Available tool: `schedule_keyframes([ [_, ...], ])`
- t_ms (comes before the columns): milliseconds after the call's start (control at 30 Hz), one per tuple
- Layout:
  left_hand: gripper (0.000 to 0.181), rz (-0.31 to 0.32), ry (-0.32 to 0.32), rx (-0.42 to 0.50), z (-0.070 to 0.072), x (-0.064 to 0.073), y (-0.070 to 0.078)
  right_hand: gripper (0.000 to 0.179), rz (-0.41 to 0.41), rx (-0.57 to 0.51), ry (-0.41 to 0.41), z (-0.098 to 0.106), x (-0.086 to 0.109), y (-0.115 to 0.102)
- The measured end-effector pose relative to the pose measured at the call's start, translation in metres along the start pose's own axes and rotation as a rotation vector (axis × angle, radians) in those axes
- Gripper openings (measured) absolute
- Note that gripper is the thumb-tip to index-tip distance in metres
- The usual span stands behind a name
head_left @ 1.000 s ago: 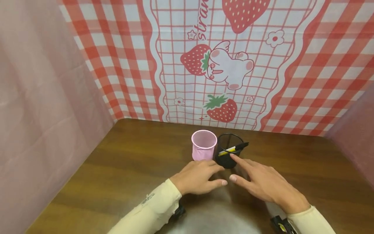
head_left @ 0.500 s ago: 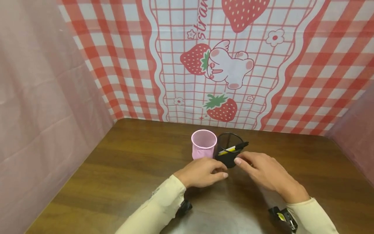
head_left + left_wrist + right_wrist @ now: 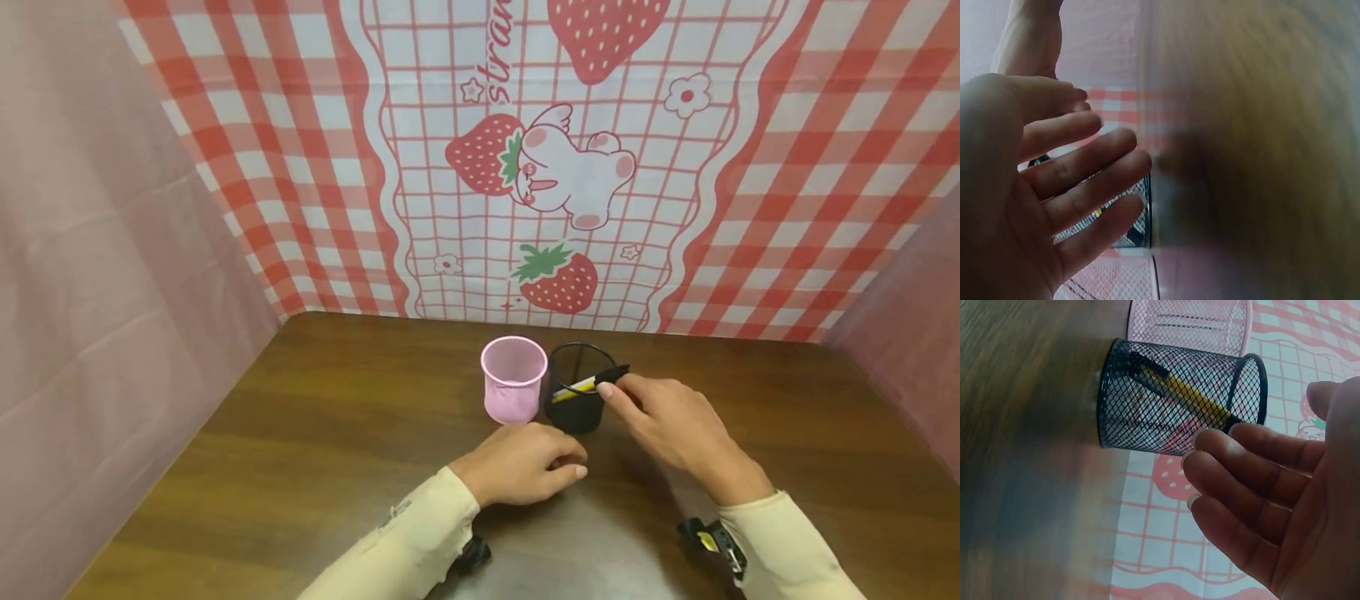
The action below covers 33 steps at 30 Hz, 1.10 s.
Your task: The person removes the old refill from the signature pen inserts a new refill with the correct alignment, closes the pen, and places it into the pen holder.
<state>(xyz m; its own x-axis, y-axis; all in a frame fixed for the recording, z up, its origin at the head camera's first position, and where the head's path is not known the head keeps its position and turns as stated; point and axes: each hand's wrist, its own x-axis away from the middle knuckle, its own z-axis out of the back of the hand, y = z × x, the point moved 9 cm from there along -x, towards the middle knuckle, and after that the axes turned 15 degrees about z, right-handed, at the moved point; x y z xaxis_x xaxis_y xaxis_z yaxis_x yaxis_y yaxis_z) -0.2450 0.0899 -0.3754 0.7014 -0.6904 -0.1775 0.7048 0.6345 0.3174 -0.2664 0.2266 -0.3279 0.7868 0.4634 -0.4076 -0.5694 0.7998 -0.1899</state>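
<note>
In the head view, a yellow marker pen (image 3: 576, 389) with a black cap leans inside a black mesh pen cup (image 3: 576, 414), its capped end sticking out over the rim. My right hand (image 3: 678, 425) is at the cup's right side, thumb tip beside the cap. The right wrist view shows its bent fingertips right at the cap end of the marker (image 3: 1197, 400), thumb apart from them. My left hand (image 3: 517, 467) is in front of the cups, holding nothing; the left wrist view shows its fingers loosely extended.
A pink mesh pen cup (image 3: 512, 400) stands immediately left of the black one. Both are on a brown wooden table (image 3: 337, 433). Behind it hangs a red-and-white strawberry cloth (image 3: 420, 167), with a pink curtain (image 3: 112, 250) on the left.
My right hand's fingers have drawn in and moved from the front of the black cup to the marker's cap. The left hand's fingers have curled slightly. The head view has shifted a little.
</note>
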Motion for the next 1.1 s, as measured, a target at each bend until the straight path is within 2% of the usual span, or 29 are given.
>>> schedule_keyframes([
  [133,0.024,-0.032,0.027,-0.060,0.001,0.001,0.008,0.042,-0.053,0.019,0.008,0.003,0.002,0.004],
  [300,0.022,-0.065,0.045,-0.087,0.005,0.000,0.011,0.046,-0.133,-0.017,0.027,0.003,0.002,0.011],
  [533,0.021,-0.036,0.005,-0.058,0.007,0.000,0.003,0.052,-0.222,-0.060,0.033,0.000,0.007,0.021],
  [633,0.020,-0.026,0.009,-0.062,0.012,-0.001,0.000,0.052,-0.231,-0.061,0.060,0.003,0.006,0.024],
  [800,0.022,-0.011,0.013,-0.048,0.015,-0.004,-0.004,0.044,-0.211,-0.044,0.156,0.011,0.006,0.024],
  [900,0.022,0.006,0.003,-0.040,0.011,0.001,-0.008,0.038,-0.194,-0.085,0.189,0.007,0.007,0.021],
  [1000,0.021,-0.005,0.011,-0.055,0.012,0.003,-0.008,0.033,-0.186,-0.147,0.214,0.006,0.006,0.021],
  [1100,0.019,-0.017,0.043,-0.080,0.013,0.004,-0.009,0.032,-0.188,-0.176,0.226,0.004,0.005,0.023],
])
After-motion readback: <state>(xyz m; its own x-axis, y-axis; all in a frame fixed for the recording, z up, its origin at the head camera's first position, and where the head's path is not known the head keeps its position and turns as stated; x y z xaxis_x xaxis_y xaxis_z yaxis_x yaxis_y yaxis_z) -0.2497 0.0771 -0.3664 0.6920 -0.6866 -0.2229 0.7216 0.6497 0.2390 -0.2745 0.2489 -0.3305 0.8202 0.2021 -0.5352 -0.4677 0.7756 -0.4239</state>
